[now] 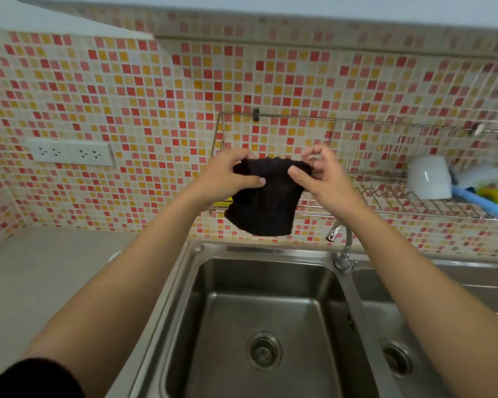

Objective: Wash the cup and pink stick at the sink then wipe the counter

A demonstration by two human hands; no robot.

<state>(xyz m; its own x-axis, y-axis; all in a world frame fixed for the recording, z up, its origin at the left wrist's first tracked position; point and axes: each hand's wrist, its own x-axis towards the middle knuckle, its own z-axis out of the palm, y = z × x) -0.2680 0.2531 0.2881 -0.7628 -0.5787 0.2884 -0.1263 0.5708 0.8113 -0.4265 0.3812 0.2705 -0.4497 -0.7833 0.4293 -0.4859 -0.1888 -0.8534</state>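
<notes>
Both hands hold a dark cloth up in front of the tiled wall, above the back edge of the sink. My left hand pinches its upper left corner and my right hand pinches its upper right corner, so the cloth hangs down between them. A white cup stands upside down on the wire wall rack at the right. No pink stick shows in this view.
A chrome tap rises behind the sink's right rim. A second basin lies to the right. Blue and yellow utensils lie on the rack beside the cup. Grey counter spreads left, with wall sockets above it.
</notes>
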